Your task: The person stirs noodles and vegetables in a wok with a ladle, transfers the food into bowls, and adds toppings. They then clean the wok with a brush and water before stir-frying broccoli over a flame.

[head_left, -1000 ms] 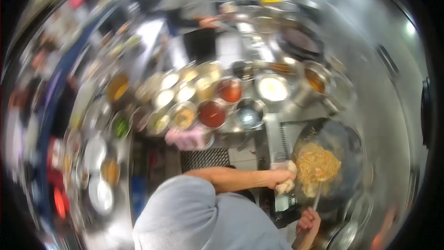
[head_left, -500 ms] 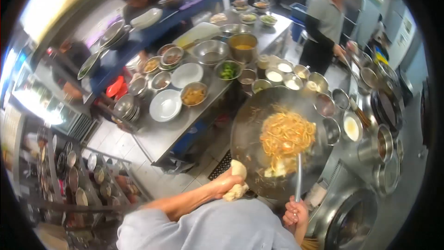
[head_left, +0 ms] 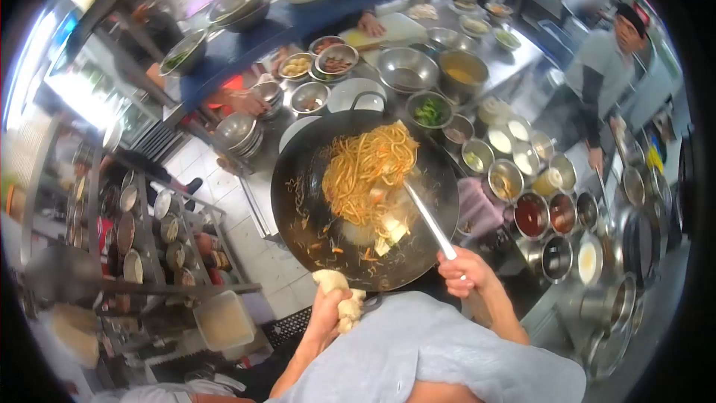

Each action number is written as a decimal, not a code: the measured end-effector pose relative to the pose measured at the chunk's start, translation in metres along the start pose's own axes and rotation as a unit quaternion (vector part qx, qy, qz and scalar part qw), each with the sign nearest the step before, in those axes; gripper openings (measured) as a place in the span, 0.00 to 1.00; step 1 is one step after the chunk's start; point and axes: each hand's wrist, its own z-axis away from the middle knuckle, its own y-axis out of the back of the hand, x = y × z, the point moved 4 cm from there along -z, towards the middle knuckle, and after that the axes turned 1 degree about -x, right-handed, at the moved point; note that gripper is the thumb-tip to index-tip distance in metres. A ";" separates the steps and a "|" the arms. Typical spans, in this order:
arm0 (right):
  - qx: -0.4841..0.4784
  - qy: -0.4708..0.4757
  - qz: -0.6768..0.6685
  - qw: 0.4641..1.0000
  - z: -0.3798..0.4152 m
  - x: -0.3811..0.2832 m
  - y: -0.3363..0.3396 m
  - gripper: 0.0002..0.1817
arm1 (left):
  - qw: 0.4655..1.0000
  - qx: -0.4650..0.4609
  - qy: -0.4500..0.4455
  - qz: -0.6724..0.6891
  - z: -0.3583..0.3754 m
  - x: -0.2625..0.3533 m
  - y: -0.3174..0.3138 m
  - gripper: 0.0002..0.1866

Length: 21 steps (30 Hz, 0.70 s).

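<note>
A large dark wok (head_left: 298,201) is tilted in front of me, with a heap of orange-brown noodles (head_left: 369,172) and pale pieces inside. My left hand (head_left: 326,310) is closed around a cream cloth (head_left: 348,306) at the wok's near rim. The wok's handle under the cloth is mostly hidden. My right hand (head_left: 466,275) grips the long metal handle of a ladle (head_left: 429,220), whose head reaches in among the noodles and is covered by them.
A steel counter (head_left: 358,67) beyond the wok carries bowls of ingredients. Sauce pots (head_left: 530,215) and a white bowl (head_left: 589,260) stand at the right. A co-worker (head_left: 600,82) stands at the back right. Shelves of bowls (head_left: 134,224) are on the left.
The wok has moved left and up toward the counter, now covering part of the plates. Both hands moved with it, still holding cloth and ladle. The camera view has shifted too.
</note>
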 end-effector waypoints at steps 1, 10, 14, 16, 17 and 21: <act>-0.009 -0.003 0.036 0.999 0.000 -0.010 0.004 0.06 | 1.000 0.010 -0.004 0.015 0.003 -0.008 -0.002 0.25; -0.110 -0.222 0.122 0.961 -0.031 -0.080 0.044 0.04 | 0.965 0.157 -0.097 0.186 0.024 -0.085 -0.068 0.23; -0.134 -0.272 0.145 0.942 -0.027 -0.103 0.041 0.04 | 0.950 0.209 -0.089 0.216 0.045 -0.112 -0.093 0.22; -0.155 -0.251 0.232 0.927 -0.013 -0.116 0.036 0.05 | 0.946 0.218 -0.090 0.221 0.049 -0.127 -0.096 0.23; -0.174 -0.238 0.276 0.915 -0.013 -0.118 0.033 0.05 | 0.933 0.243 -0.106 0.242 0.052 -0.128 -0.100 0.23; -0.134 -0.252 0.343 0.895 -0.039 -0.093 0.039 0.07 | 0.917 0.279 -0.131 0.254 0.052 -0.137 -0.100 0.26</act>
